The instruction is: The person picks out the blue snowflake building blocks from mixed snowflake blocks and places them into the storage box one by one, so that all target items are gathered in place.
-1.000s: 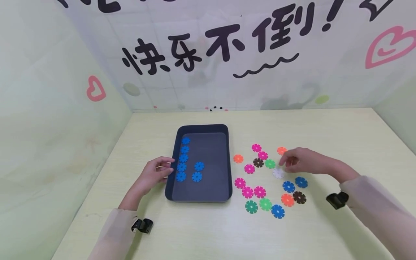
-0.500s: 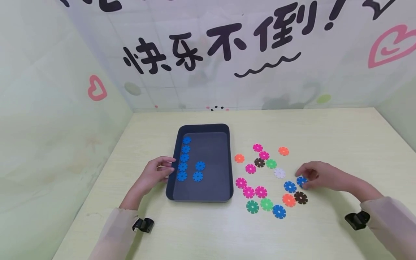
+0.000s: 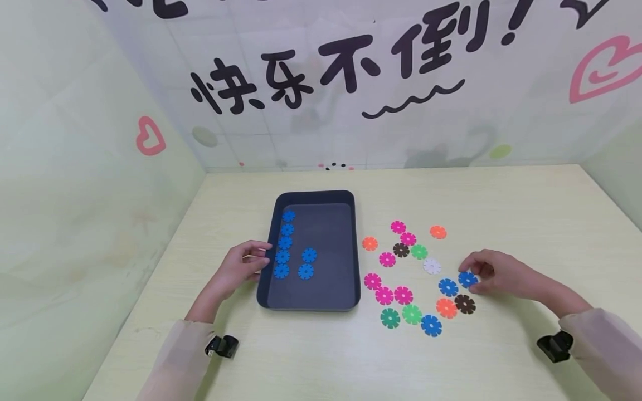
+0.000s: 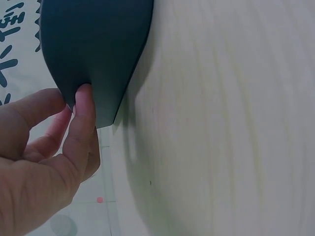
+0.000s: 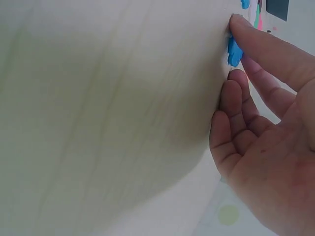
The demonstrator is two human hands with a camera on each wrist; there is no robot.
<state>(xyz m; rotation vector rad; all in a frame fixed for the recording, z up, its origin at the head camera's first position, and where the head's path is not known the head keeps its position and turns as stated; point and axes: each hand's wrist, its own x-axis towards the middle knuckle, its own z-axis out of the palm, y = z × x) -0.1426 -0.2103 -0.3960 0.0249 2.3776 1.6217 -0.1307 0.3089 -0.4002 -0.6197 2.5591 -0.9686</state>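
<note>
My left hand (image 3: 239,268) pinches the left rim of a dark rectangular tray (image 3: 326,301), thumb against the outer wall in the left wrist view. Inside the tray, several blue snowflake discs (image 3: 285,243) form a column along the left wall, with two more (image 3: 307,263) beside it. To the right, my right hand (image 3: 501,274) is low at the table, its thumb and index finger pinching a blue snowflake disc (image 3: 468,279) at its edges. The right wrist view shows this disc (image 5: 235,51) edge-on between them, the other fingers curled beside it.
Loose snowflake discs lie between tray and right hand: pink (image 3: 384,296), orange (image 3: 446,308), brown (image 3: 465,304), light green (image 3: 412,314), dark green (image 3: 390,318), white (image 3: 432,266) and blue (image 3: 431,325). A printed wall (image 3: 321,128) stands behind the table (image 3: 321,362).
My right hand has moved from beside the white disc rightward and toward me, to the blue disc at the right edge of the loose ones. My left hand has stayed at the tray.
</note>
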